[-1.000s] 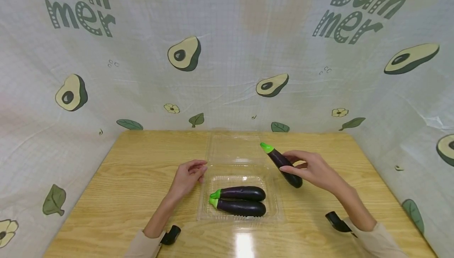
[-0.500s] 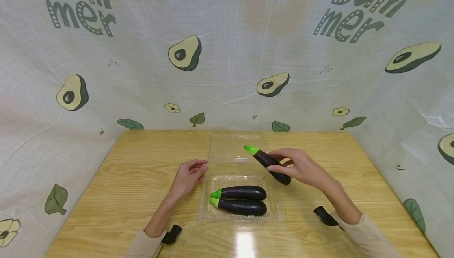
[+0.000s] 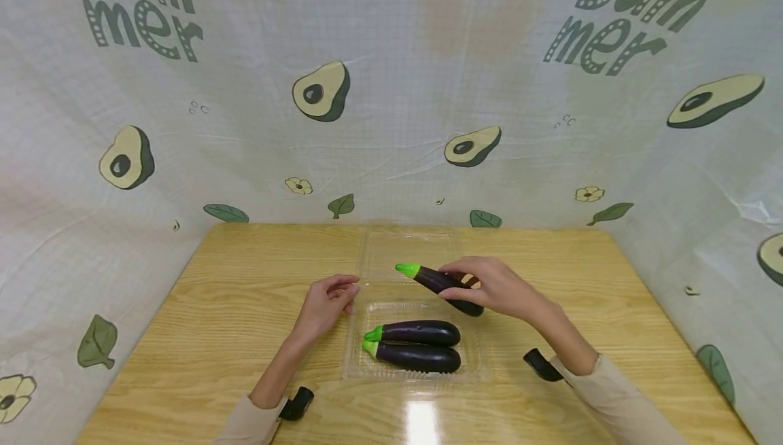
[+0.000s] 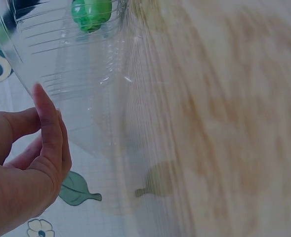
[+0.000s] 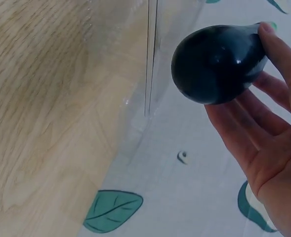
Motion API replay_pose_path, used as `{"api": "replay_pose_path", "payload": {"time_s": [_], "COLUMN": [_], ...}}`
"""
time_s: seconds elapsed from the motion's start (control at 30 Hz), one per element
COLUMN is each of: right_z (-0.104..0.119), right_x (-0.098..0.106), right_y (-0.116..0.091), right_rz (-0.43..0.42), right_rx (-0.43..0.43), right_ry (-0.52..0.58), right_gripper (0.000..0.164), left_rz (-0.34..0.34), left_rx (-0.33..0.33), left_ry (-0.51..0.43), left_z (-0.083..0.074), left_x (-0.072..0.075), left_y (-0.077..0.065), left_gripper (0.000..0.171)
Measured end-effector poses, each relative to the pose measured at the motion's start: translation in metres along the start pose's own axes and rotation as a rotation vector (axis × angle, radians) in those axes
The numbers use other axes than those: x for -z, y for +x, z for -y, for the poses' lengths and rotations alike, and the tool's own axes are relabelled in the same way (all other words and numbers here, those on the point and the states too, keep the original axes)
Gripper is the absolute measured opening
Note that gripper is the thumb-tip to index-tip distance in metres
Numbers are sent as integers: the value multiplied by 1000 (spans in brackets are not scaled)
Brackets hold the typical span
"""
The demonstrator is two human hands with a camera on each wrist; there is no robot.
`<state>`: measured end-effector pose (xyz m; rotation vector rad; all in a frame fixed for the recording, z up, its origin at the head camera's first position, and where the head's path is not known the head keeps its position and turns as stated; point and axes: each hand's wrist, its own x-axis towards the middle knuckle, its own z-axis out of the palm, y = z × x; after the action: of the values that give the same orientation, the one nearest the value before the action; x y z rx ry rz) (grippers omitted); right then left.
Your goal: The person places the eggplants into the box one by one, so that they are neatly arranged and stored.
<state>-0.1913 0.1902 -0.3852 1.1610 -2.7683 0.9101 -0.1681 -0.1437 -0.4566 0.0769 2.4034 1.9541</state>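
My right hand (image 3: 489, 285) grips a dark purple eggplant (image 3: 431, 280) with a bright green cap, thumb on one side and fingers on the other. It is held tilted above a clear plastic clamshell container (image 3: 350, 357), its cap toward the left. Two more eggplants, a rear one (image 3: 422, 331) and a front one (image 3: 419, 357), lie side by side in the container's base. At the container's left edge, near the hinge, is my left hand (image 3: 324, 306), fingers loosely bent and fingertips at the rim. In the right wrist view the held eggplant (image 5: 214, 64) shows its rounded end.
The container's clear lid (image 3: 406, 251) lies folded back behind the base on the wooden table (image 3: 245, 282). A white cloth (image 3: 391, 173) printed with avocados and leaves hangs behind the table and along both sides.
My right hand has moved left with the eggplant, from beside the container to above it, and the eggplant has tipped flatter. The left hand and the two lying eggplants have stayed in place.
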Motion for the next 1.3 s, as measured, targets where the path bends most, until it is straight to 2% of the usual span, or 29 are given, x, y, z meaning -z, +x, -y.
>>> {"api": "replay_pose_path", "payload": {"time_s": [0.4,0.83,1.3], "right_z": [1,3,2], "right_x": [-18,-38,-49], "right_y": [18,22,21], "right_rz": [52,126,168], "right_rx": [131,160,173], "right_ry": [-176,-287,-321], "right_gripper": [38,34,33], "left_rz": [11,11,11], "left_rx": [2,-2,-5], "left_ry": [1,-2,2], "left_z": [0,2,5], "left_x": [1,2,1], "left_y": [1,2,3], "left_gripper": [28,27,26]}}
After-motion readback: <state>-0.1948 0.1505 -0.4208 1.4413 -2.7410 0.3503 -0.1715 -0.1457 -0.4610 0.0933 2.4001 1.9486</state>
